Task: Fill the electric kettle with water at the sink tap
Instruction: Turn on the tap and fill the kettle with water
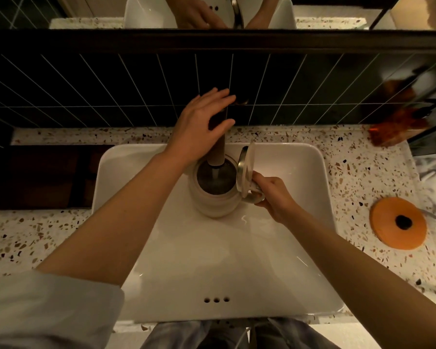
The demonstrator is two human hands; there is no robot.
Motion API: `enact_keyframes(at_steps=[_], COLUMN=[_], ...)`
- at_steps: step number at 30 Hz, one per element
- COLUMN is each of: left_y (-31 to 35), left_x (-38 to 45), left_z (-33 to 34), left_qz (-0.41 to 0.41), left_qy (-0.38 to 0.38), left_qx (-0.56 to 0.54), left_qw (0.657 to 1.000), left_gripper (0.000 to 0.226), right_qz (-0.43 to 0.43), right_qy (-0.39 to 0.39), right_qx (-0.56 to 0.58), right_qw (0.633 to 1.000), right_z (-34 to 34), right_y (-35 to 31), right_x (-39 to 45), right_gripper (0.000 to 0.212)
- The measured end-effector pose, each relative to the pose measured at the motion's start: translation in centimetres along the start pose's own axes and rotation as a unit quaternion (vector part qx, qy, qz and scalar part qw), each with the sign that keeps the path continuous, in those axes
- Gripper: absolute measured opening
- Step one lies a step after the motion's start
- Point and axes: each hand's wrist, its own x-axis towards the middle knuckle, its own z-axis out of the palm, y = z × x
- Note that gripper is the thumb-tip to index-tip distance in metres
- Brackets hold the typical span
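- Fingers (213, 96) of the left hand (199, 127) lie spread and loosely curled over the dark tap (218, 137), thumb on the near side, not clenched; my guess is they rest on its control to regulate the flow.
- Right hand (275, 195) is wrapped closed around the kettle's handle, which shows only as a pale loop under the knuckles.
- That grip holds the electric kettle (215, 190) inside the white sink (312, 172), toward the back, its open mouth directly beneath the spout so that the water falls straight in.
- Its hinged lid (246, 170) stands up on the handle side, clear of the stream.
- A pale streak drops from the spout into the dark interior, so water seems to be running; the level cannot be read.
- An orange round base (398, 222) with a dark centre sits on the speckled bench (35, 235), well apart to the right, probably the kettle's power stand kept dry.
- No brand, label or writing can be read anywhere.
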Motion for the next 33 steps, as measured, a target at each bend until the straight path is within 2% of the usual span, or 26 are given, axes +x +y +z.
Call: enact_keyframes(at_steps=[11, 13, 16, 19, 21, 23, 24, 25, 27, 28, 29, 31, 33], left_y=[-0.5, -0.4, -0.2, 0.0, -0.1, -0.3, -0.5, -0.9, -1.9, -2.4, -2.8, -2.9, -2.7], left_x=[-0.2, -0.5, -0.9, -0.8, -1.9, -4.3, -5.9, -7.5, -10.2, -11.2, -11.9, -12.3, -11.9], left_z=[0.9, 1.5, 2.3, 1.8, 1.6, 2.0, 2.5, 3.2, 4.8, 5.6, 6.2, 6.7, 6.6], left_qz=[0.003, 0.019, 0.032, 0.008, -0.051, -0.164, -0.236, -0.309, -0.429, -0.46, -0.471, -0.457, -0.443], left_qy=[-0.002, -0.013, -0.028, -0.031, 0.026, 0.168, 0.229, 0.258, 0.216, 0.174, 0.142, 0.13, 0.14], left_qx=[-0.02, 0.007, 0.04, 0.017, -0.068, -0.181, -0.229, -0.273, -0.379, -0.433, -0.468, -0.501, -0.505], left_qw=[1.0, 1.0, 0.998, 0.999, 0.996, 0.955, 0.916, 0.874, 0.791, 0.756, 0.734, 0.723, 0.727], left_gripper=[0.051, 0.051, 0.051, 0.047, 0.042, 0.037, 0.037, 0.038, 0.046, 0.054, 0.061, 0.057, 0.046], right_qz=[-0.006, -0.01, -0.01, -0.006, -0.003, -0.005, -0.005, -0.006, -0.009, -0.01, -0.012, -0.021, -0.027], right_qy=[0.001, -0.004, -0.005, 0.001, 0.002, -0.001, -0.002, -0.001, -0.001, 0.0, -0.001, -0.009, -0.012], right_qx=[0.008, 0.009, 0.008, 0.01, 0.008, 0.007, 0.008, 0.009, 0.009, 0.009, 0.009, 0.012, 0.016], right_qw=[1.0, 1.0, 1.0, 1.0, 1.0, 1.0, 1.0, 1.0, 1.0, 1.0, 1.0, 1.0, 0.999], right_z=[-0.3, -0.3, -0.4, -0.4, -0.4, -0.4, -0.4, -0.4, -0.4, -0.4, -0.5, -0.5, -0.4], right_y=[0.2, 0.2, 0.2, 0.3, 0.2, 0.3, 0.3, 0.4, 0.4, 0.4, 0.4, 0.6, 0.9], right_x=[0.2, 0.1, 0.2, 0.4, 0.4, 0.4, 0.4, 0.3, 0.3, 0.3, 0.4, 0.5, 0.6], right_gripper=[0.044, 0.041, 0.05, 0.049, 0.042, 0.041, 0.04, 0.039, 0.038, 0.038, 0.038, 0.037, 0.037])
